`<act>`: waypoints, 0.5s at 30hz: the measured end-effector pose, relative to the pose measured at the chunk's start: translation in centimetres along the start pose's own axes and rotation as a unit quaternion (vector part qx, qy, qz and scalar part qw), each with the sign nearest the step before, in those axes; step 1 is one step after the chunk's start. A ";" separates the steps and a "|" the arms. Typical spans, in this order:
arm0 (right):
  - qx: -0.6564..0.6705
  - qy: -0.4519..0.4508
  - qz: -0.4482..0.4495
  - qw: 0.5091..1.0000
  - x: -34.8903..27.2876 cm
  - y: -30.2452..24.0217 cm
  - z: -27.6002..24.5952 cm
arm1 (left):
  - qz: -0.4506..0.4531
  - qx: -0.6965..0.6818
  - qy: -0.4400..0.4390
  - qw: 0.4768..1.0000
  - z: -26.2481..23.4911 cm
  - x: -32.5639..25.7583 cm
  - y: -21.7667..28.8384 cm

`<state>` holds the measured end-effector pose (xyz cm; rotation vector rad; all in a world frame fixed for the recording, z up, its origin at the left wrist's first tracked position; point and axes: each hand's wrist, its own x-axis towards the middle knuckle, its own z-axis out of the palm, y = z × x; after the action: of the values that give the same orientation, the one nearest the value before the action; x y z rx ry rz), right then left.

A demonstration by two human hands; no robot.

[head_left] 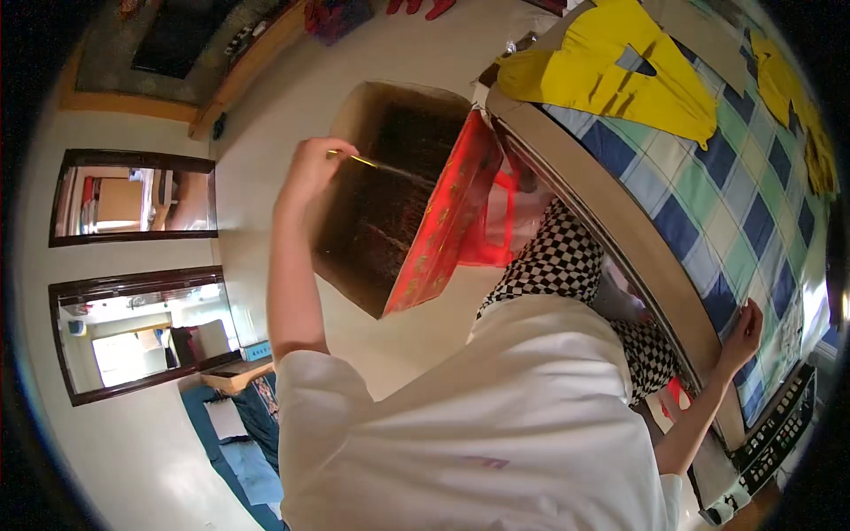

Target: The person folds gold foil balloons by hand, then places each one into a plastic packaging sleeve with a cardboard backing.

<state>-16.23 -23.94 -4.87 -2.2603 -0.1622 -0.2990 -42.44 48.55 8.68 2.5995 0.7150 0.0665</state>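
A slender implement [361, 161], bright yellow near the grip and greyish beyond, is grasped by the left hand [317, 165] at upper centre, before an open brown box [445, 217] with a red, gold-patterned side. Whether the right hand [744, 338], lower right, is gripping cannot be told.

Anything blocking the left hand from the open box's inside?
Nothing visible: the left hand holds a thin yellow item across the mouth of the open box in this view; the right hand is by the checked bedding.
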 end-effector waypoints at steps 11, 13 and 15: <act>-0.048 0.009 -0.021 0.999 -0.2 0.4 0.1 | 0.078 0.185 -0.037 0.979 7.9 -1.3 -4.5; -0.049 0.007 -0.015 0.999 -0.2 0.0 0.2 | 0.090 0.234 -0.041 0.967 8.8 -1.5 -4.2; -0.050 0.005 -0.010 0.999 -0.2 0.0 0.1 | 0.118 0.270 -0.048 0.954 9.7 -0.9 -4.1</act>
<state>-16.37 -23.84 -4.94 -2.3565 -0.1679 -0.3362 -43.63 47.34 -1.79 3.1732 0.4219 -0.2126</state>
